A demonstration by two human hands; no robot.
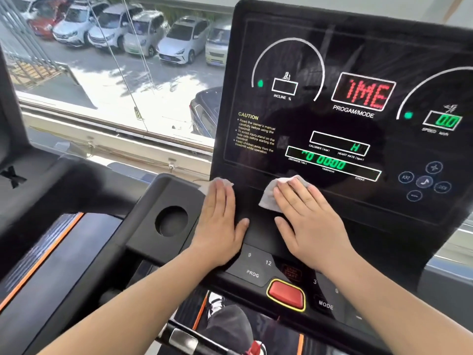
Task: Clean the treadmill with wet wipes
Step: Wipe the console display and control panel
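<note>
From where I stand I count two bare hands, a left hand [220, 221] and a right hand [309, 226]. There are two crumpled white wet wipes [223, 179] [268, 198], one black treadmill console [281, 26], one red oval button [286, 294], one round cup-holder recess [171, 221] and five round touch keys [424, 181].

a window [115, 135] looks down on a row of parked cars [179, 44]; a red car [44, 21] at its left end; a dark car [204, 108] nearer the glass; railed steps [28, 70] at far left
</note>
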